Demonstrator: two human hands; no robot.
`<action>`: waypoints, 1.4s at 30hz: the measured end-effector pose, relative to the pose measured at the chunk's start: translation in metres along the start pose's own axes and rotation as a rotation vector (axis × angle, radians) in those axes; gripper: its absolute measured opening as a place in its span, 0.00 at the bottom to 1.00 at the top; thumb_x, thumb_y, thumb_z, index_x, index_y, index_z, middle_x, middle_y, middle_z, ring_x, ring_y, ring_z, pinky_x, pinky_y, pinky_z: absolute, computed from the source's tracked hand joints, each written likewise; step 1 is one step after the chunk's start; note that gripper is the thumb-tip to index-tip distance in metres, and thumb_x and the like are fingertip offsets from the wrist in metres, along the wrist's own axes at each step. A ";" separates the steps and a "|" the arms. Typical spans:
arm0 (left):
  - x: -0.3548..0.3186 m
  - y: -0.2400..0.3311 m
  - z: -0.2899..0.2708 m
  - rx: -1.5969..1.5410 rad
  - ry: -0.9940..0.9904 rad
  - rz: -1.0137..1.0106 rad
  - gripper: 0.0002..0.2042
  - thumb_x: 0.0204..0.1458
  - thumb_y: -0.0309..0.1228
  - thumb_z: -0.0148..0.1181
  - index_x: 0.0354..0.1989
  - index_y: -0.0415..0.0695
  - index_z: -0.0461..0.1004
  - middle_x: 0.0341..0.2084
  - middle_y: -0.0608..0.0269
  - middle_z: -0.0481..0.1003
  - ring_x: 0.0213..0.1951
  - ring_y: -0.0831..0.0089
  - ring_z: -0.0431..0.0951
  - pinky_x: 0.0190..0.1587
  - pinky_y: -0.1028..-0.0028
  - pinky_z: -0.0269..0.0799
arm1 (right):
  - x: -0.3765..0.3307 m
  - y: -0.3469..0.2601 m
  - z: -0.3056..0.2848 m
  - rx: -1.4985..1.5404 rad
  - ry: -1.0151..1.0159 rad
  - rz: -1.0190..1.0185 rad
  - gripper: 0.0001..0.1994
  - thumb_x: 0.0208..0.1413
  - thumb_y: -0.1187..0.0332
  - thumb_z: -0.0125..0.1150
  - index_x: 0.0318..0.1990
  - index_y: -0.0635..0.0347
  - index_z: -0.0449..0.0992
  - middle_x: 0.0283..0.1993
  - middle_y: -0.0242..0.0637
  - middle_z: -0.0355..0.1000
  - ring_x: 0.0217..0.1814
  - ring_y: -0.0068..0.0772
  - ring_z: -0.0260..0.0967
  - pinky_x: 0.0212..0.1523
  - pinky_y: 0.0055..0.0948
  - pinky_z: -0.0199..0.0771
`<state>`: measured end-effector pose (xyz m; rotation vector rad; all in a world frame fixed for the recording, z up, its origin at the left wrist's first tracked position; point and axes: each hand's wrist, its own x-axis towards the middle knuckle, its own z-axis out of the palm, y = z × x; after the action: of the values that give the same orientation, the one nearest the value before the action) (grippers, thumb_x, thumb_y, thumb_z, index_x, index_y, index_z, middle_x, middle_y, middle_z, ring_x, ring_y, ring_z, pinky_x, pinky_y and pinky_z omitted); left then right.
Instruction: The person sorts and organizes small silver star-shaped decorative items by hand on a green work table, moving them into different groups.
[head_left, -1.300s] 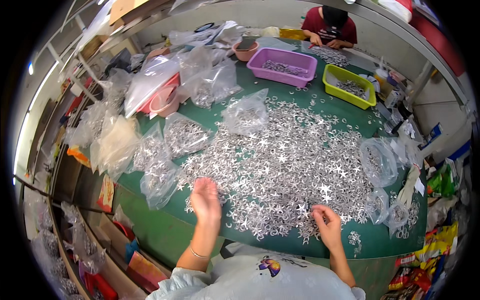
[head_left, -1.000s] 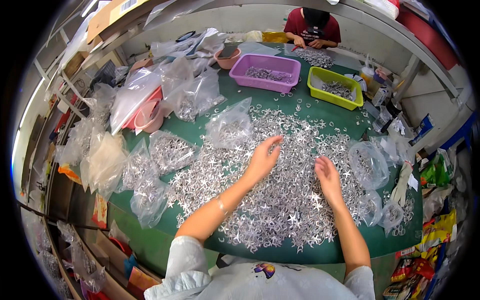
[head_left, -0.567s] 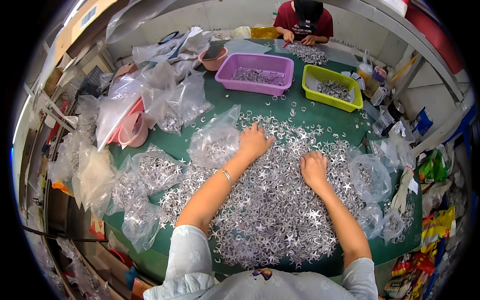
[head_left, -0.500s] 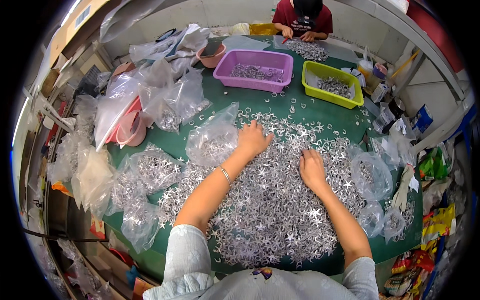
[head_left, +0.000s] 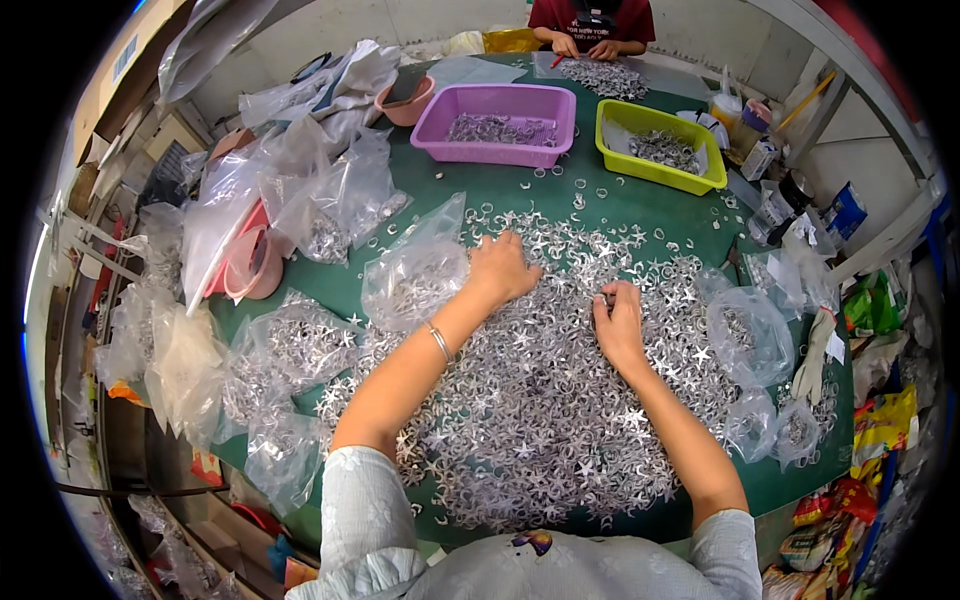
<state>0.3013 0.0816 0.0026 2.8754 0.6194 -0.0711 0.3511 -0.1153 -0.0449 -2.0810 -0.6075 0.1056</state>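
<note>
Green cloth covers the surface (head_left: 500,195), and nearest the person a broad heap of small silver star-shaped pieces (head_left: 540,420) spreads across its middle, from the near edge up past both hands. Resting flat on the far left part of the heap, the left hand (head_left: 502,268) has its fingers spread wide and palm down, gripping nothing, with a thin bangle (head_left: 440,342) on its wrist. Just to its right, the right hand (head_left: 618,318) lies on the pieces with fingers curled narrow at the tips; whether it pinches a piece cannot be told. Touching the left hand's outer side sits a clear plastic bag (head_left: 415,275) part-filled with the same silver pieces, and more such bags (head_left: 290,345) crowd the left edge, hemming the heap in. On the right, further clear bags (head_left: 750,335) lie against the heap, with a white glove (head_left: 815,350) beside them. Farther out, loose silver rings (head_left: 575,190) scatter over bare cloth. Beyond them stand a purple tray (head_left: 497,122) and a yellow-green tray (head_left: 660,145), each holding silver pieces, and a pink bowl (head_left: 405,100) to the left. At the far edge another person's hands (head_left: 585,48) work over a separate pile.
</note>
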 end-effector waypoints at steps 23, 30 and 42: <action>0.002 -0.005 0.011 -0.116 -0.111 0.042 0.31 0.44 0.51 0.53 0.52 0.41 0.62 0.51 0.52 0.63 0.54 0.48 0.59 0.55 0.54 0.56 | -0.006 -0.015 0.004 -0.186 -0.058 0.076 0.25 0.50 0.63 0.53 0.51 0.76 0.60 0.50 0.58 0.60 0.55 0.53 0.53 0.57 0.41 0.51; -0.004 0.006 -0.003 -0.071 -0.161 0.058 0.35 0.42 0.52 0.55 0.54 0.39 0.59 0.54 0.52 0.59 0.56 0.47 0.57 0.54 0.51 0.54 | -0.004 -0.014 0.009 -0.225 -0.062 0.008 0.27 0.48 0.60 0.55 0.50 0.76 0.62 0.54 0.58 0.57 0.56 0.53 0.53 0.57 0.41 0.52; 0.003 -0.005 -0.004 -0.088 -0.245 0.098 0.38 0.37 0.56 0.58 0.54 0.45 0.60 0.53 0.55 0.58 0.54 0.49 0.59 0.53 0.50 0.55 | -0.030 -0.031 0.005 -0.161 -0.031 -0.215 0.20 0.42 0.69 0.59 0.43 0.69 0.65 0.46 0.48 0.60 0.50 0.47 0.55 0.51 0.38 0.55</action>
<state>0.3018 0.0876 0.0058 2.7479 0.4242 -0.3653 0.3114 -0.1116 -0.0270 -2.1561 -0.8791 -0.0350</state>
